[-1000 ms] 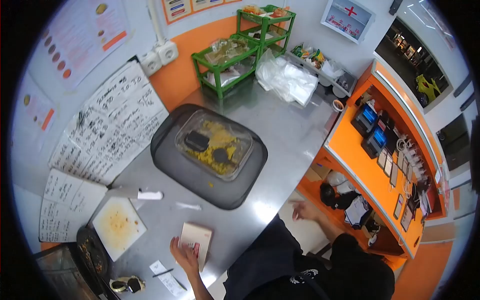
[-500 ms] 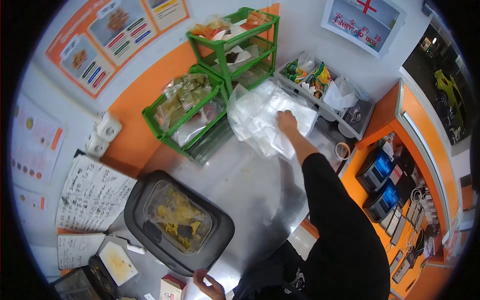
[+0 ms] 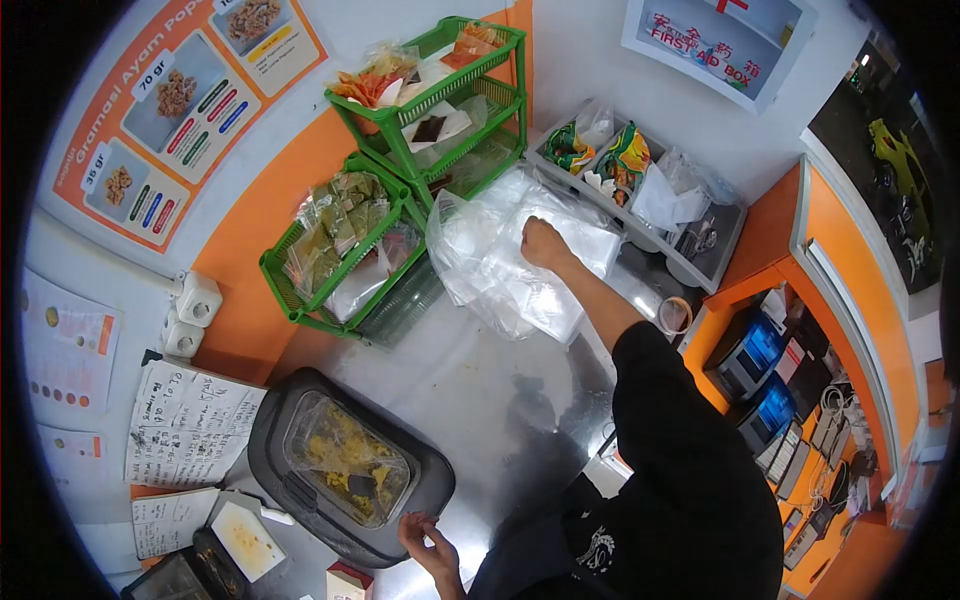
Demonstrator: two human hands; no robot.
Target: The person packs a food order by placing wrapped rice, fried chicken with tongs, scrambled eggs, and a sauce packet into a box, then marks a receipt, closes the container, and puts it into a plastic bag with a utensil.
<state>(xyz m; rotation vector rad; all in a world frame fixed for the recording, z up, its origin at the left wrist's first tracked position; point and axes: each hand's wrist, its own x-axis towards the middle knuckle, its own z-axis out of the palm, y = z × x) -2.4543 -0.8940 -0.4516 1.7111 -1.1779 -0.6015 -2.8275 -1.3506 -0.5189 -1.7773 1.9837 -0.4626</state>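
My right hand (image 3: 545, 243) is on a stack of clear plastic bags (image 3: 570, 295), its fingers curled closed against the top sheets. The fingertips are partly hidden, so how much plastic they grip is hard to see. Low in the view, my left hand (image 3: 430, 545) hovers by the near corner of a black container (image 3: 275, 490), fingers loosely bent and apart, with nothing visible in them. Set in that container's top is a clear window (image 3: 350, 455), with yellow crumbly food and a dark piece showing through it.
Green tiered baskets (image 3: 450, 100) of packets stand against the wall behind the steel table (image 3: 450, 390). A grey divided tray (image 3: 690, 262) holds pouches and plastic. An open handwritten notebook (image 3: 190, 425), a white board (image 3: 245, 540) and a tape roll (image 3: 675, 315) lie around.
The view has shifted a little. My left hand has risen slightly beside the container's corner. My right hand stays on the plastic bags, its fingers more curled.
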